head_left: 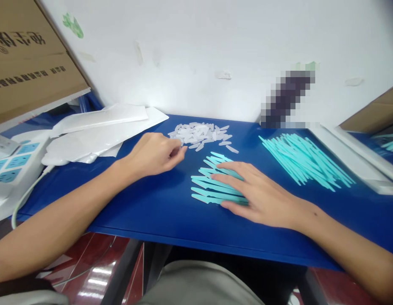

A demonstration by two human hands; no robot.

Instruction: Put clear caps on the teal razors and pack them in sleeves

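Note:
My left hand (158, 153) is beside the left edge of a pile of small translucent white caps (198, 133). Its fingers are curled with the thumb against them, and whatever they may pinch is hidden. Slim turquoise eyebrow razors (204, 184) lie side by side in a loose fan in front of me, their notched ends to the left. Over their right ends rests my right hand (256, 190), palm down with fingers spread, covering part of them. A larger heap of the same turquoise razors (306, 159) lies farther right.
White paper sheets or bags (94, 131) lie on the blue table (158, 220) at the left, beside a white power strip (21, 165) with a cable. A cardboard box (27, 63) stands behind them. The white wall (190, 55) bounds the back. A white tray-like piece (358, 156) stands right.

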